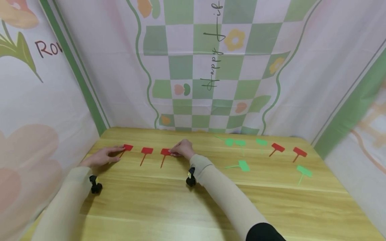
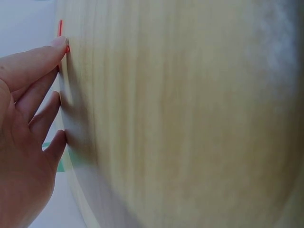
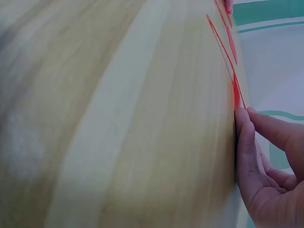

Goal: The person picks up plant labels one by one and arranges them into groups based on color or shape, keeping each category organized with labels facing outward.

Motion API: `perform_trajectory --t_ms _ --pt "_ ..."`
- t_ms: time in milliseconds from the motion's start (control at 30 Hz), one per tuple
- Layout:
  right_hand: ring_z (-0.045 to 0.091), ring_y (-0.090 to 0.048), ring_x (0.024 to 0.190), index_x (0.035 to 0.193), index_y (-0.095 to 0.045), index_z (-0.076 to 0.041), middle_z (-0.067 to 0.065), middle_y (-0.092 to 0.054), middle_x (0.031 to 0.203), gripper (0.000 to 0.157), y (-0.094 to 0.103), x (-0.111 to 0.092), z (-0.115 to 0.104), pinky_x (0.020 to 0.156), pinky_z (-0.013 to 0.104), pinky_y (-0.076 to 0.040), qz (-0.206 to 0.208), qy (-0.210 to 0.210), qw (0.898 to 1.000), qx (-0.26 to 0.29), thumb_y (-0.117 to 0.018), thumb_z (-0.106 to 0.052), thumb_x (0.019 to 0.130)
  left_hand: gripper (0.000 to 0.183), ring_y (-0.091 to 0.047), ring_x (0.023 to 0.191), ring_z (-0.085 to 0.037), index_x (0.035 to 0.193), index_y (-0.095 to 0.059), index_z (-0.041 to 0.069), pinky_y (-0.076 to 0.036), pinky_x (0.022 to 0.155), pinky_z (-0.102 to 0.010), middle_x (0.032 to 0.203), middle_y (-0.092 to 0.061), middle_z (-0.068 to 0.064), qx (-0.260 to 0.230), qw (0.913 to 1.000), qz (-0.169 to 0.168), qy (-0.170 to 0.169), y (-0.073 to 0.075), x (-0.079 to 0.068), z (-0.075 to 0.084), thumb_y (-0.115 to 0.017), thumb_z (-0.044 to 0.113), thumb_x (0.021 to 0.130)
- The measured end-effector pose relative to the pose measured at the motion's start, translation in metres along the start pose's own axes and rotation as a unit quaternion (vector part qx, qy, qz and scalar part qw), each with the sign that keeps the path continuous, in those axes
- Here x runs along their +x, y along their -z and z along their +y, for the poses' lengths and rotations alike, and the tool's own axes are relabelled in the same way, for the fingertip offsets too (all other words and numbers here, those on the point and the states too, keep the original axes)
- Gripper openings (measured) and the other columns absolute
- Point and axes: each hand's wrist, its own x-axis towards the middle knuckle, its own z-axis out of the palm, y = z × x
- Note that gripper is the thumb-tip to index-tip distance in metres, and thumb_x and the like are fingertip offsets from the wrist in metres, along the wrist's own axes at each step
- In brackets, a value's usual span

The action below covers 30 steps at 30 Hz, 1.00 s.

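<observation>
Three red T-shaped plant labels lie in a row on the left of the table, stems toward me. My left hand (image 1: pixel 102 157) rests at the leftmost red label (image 1: pixel 128 147), its fairly straight fingertips touching the label's head. In the left wrist view, that hand's thumb (image 2: pixel 45 57) partly hides the label. The middle red label (image 1: pixel 147 151) lies untouched between the hands. My right hand (image 1: pixel 183 149) pinches the right edge of the third red label (image 1: pixel 165 152) between thumb and finger. The right wrist view has this label (image 3: pixel 236 90) tilted slightly off the wood.
On the right side of the wooden table (image 1: pixel 144 207) lie two more red labels (image 1: pixel 278 147) and several green ones (image 1: pixel 244 165), one with a round head (image 1: pixel 229 142). A printed curtain (image 1: pixel 120 83) hangs behind the table and along both sides.
</observation>
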Motion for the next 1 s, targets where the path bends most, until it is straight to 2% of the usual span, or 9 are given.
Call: perform_trajectory --t_ms 233,500,1000 --pt "0.007 -0.059 0.042 0.085 -0.072 0.007 0.017 -0.072 0.072 0.015 -0.003 0.008 0.001 0.047 0.016 -0.052 0.024 -0.009 0.999 -0.038 -0.078 0.003 0.071 0.056 -0.017 0.138 -0.052 0.141 -0.04 0.0 -0.021 0.107 -0.066 0.151 -0.026 -0.027 -0.004 1.0 -0.001 -0.003 -0.001 0.0 -0.001 -0.06 0.022 0.094" --pt "0.006 -0.059 0.042 0.083 -0.073 0.004 0.014 -0.072 0.07 0.014 -0.007 0.016 0.004 0.049 0.018 -0.053 0.041 -0.011 0.997 -0.072 -0.08 0.0 0.072 0.056 -0.015 0.138 -0.052 0.141 -0.04 -0.001 -0.018 0.107 -0.067 0.151 -0.025 -0.027 -0.009 1.0 0.001 -0.001 -0.002 0.0 -0.001 -0.06 0.022 0.093" --pt "0.006 -0.06 0.044 0.082 -0.074 0.004 0.013 -0.073 0.071 0.009 -0.004 0.009 0.001 0.05 0.018 -0.053 0.031 0.014 0.996 -0.085 -0.078 -0.001 0.075 0.057 -0.018 0.138 -0.051 0.141 -0.04 0.0 -0.021 0.107 -0.066 0.151 -0.026 -0.028 0.007 1.0 0.002 0.002 -0.001 0.0 0.001 -0.06 0.022 0.093"
